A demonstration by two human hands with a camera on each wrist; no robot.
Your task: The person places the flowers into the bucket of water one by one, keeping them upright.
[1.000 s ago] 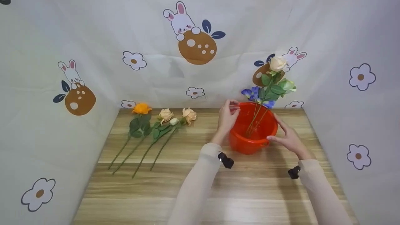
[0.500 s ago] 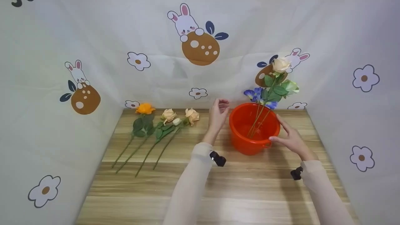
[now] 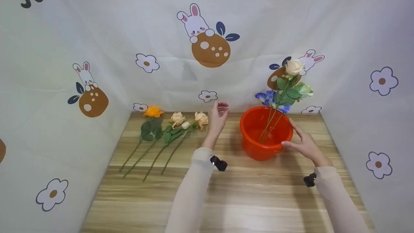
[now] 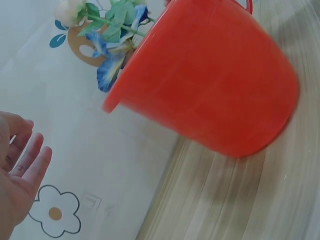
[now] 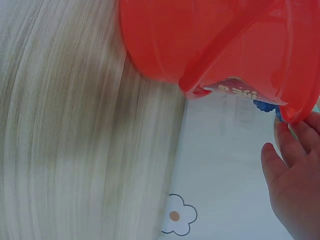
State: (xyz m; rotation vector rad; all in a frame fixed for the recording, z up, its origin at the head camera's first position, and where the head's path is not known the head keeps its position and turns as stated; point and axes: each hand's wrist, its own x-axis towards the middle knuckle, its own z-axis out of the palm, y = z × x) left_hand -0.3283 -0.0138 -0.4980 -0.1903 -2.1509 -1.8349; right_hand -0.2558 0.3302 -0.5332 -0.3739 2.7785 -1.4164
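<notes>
Left of the red bucket, well clear of its wall, the person's left hand hangs with relaxed, lightly bent fingers, just beside the nearer peach rose. At the bucket's right side, the right hand has thumb and fingers spread along the rim; the fingertips seem to touch the lip, though the right wrist view crops much of that hand.

The bucket stands upright, a glossy, smooth round vessel narrowing toward its base, with a rolled lip and a curved red handle. Rising from it and leaning toward its far right edge are a cream rose, a pale green rose and ruffled blue flowers on thin stems.

Further left of the bucket, an orange bloom, another peach rose and a smooth white bud lie flat, stems pointing toward the person. Wood-grained tabletop gives a strip of room between bucket and left hand, and a broader one before the bucket; behind, it meets a lightly creased printed cloth.
</notes>
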